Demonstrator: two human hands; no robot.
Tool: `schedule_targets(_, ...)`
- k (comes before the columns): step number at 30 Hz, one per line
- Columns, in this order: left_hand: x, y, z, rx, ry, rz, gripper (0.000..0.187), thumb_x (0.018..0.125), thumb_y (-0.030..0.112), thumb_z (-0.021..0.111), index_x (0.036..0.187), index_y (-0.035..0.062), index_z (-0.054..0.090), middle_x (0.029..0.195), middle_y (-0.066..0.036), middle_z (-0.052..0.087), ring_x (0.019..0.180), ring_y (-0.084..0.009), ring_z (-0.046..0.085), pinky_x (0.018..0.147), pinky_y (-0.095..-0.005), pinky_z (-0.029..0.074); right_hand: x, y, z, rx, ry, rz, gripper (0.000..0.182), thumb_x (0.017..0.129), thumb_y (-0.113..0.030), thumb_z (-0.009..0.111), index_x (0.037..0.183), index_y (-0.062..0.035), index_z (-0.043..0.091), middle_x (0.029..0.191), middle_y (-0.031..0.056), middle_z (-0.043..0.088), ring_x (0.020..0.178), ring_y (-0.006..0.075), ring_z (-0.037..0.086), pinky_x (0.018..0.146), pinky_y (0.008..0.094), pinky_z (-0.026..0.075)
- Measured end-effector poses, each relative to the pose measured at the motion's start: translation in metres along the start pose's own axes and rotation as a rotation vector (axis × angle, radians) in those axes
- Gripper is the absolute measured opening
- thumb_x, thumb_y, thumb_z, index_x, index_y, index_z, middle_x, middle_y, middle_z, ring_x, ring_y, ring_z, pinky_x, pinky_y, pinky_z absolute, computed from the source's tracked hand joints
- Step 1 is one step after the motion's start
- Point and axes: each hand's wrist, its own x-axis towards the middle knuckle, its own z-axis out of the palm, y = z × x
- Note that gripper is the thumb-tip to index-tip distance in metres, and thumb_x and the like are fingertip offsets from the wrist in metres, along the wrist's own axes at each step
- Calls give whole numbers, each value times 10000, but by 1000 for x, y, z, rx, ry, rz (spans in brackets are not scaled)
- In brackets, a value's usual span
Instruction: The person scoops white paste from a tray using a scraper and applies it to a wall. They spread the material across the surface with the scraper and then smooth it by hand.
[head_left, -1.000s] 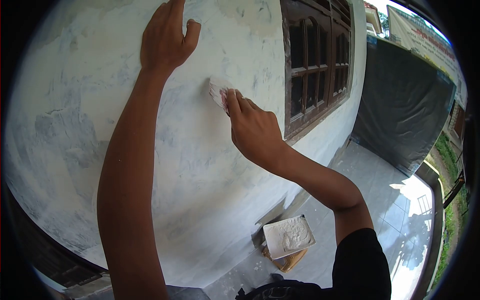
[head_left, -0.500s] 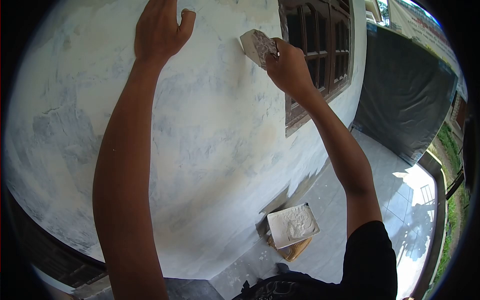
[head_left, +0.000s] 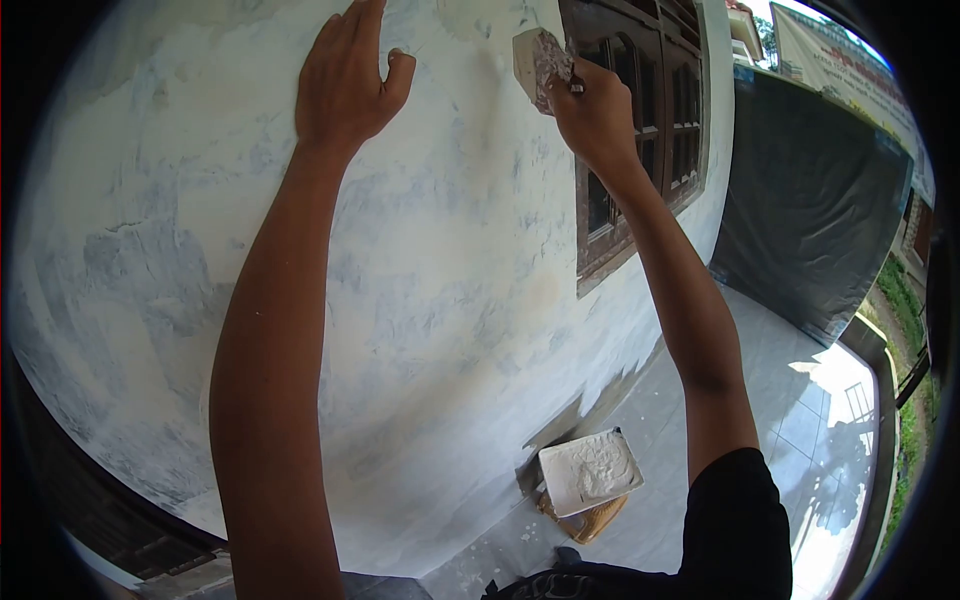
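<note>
Right hand: the right hand (head_left: 597,112), raised high, is clenched around a flat, putty-smeared scraper blade (head_left: 540,55) pressed to the wall just left of the window.
Left hand: the left hand (head_left: 348,80) lies open, palm flat on the plaster, holding nothing.
Wall: the patchy white-and-grey skimmed wall (head_left: 430,300) looks largely coated, though uneven grey patches suggest more smoothing remains.
Window: a dark brown wooden-framed window (head_left: 640,140) adjoins the blade.
Floor: a square white tray of putty (head_left: 590,470) sits on the tiled floor (head_left: 790,400), seemingly atop a tan object, partly hidden.
</note>
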Motion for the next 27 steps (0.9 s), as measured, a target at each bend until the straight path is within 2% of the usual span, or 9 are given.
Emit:
schedule_targets(5,0,-1,3,10,24,20,619,825,113,522,1393,-113,422,1330,-352,531,1252,-475,511,1115,-505,383,69,0,34,-323,306,-313,268,880,-73,551,1104,8,674,889,220,718,766,425,691,699,471,551)
schedule_targets(7,0,-4,8,0,115,45,578,853,152,527,1413,18,473,1327,-212,595,1170,-383,591,1057,-453,455,96,4,53,-391,272,-317,314,889,-43,526,1183,23,616,965,242,696,813,416,684,724,477,555)
schedule_targets(9,0,-5,9,8,125,46,570,856,155,519,1408,19,480,1305,-212,604,1147,-381,598,1042,-455,462,106,11,76,-463,195,-309,346,897,-10,497,1229,39,581,978,257,682,829,413,678,729,487,555)
schedule_targets(12,-1,-4,7,-10,122,27,562,858,155,513,1403,21,489,1268,-211,619,1115,-378,607,1021,-453,474,65,-1,96,-513,235,-427,285,833,7,534,1108,6,610,885,221,695,708,401,687,635,484,562)
schedule_targets(13,0,-3,7,-31,118,11,561,856,153,515,1402,23,491,1252,-210,624,1105,-377,610,1015,-450,478,40,-12,92,-567,93,-419,403,799,21,590,1190,120,584,1069,265,682,884,360,712,647,397,600)
schedule_targets(16,0,-2,5,-62,121,5,554,857,151,516,1397,23,500,1243,-208,627,1089,-377,617,1007,-442,484,-43,-34,71,-376,-37,-465,437,790,49,593,1225,93,575,1147,262,667,971,341,706,664,414,606)
schedule_targets(20,0,-6,9,-20,148,30,551,859,146,515,1397,22,502,1218,-209,634,1069,-380,623,1003,-440,485,-57,-44,39,-163,-52,-349,363,883,7,601,1245,26,627,1029,230,715,783,359,719,685,385,583)
schedule_targets(23,-1,-3,7,-47,165,41,554,862,148,506,1402,24,498,1203,-212,638,1064,-385,626,1011,-448,481,-1,-32,38,-158,147,-361,309,902,-20,602,1199,27,669,854,236,703,719,353,705,667,384,561)
schedule_targets(27,-1,-4,8,-44,123,9,555,866,158,498,1404,24,497,1213,-217,635,1078,-389,625,1021,-455,475,81,-9,54,-350,269,-384,333,872,5,516,1179,39,643,897,237,698,767,402,687,696,466,559)
